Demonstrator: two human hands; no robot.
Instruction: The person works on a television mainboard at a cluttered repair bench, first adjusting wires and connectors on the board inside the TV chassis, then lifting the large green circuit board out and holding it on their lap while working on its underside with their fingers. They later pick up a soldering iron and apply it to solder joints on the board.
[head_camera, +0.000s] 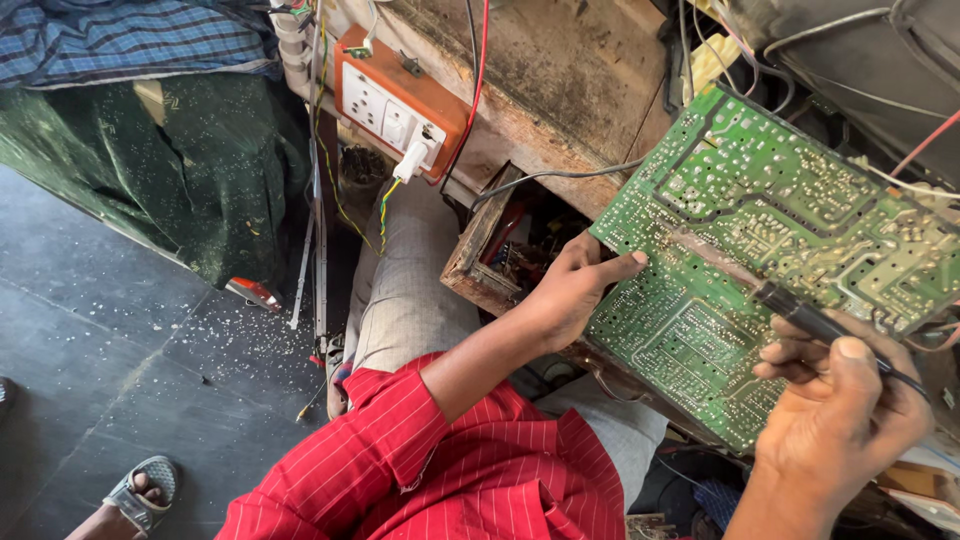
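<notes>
Green circuit board (770, 250), solder side up, tilted, fills frame from approx 1 to 4 o'clock, resting over edge of a worn wooden bench (560, 80). Left hand (575, 290) at center, slightly toward 3 o'clock, grips board's left edge: thumb lies flat on top surface, other fingers curl under, so clenched on the board. Right hand (835, 410) at 4 o'clock holds a soldering iron (790, 300) pen-style, fingers wrapped on the black handle; metal tip rests on board's solder side approx mid-board. Black cord runs off handle over back of rt hand.

Wearer in red striped shirt (480, 470) w/ rolled sleeve, at 6 o'clock; light grey trousers (410, 290) below bench edge. Open wooden drawer (495, 250) w/ parts inside sits just left of lt hand. Orange switch-and-socket box (395, 100) w/ white plug at 11–12 o'clock, on bench side. Red, black, grey wires hang near it. Green patterned cloth (180, 170) at 10 o'clock, blue checked cloth above it. Dark floor w/ white specks at 8 o'clock; sandalled foot (140, 490) at 7 o'clock, whose it is can't tell.
</notes>
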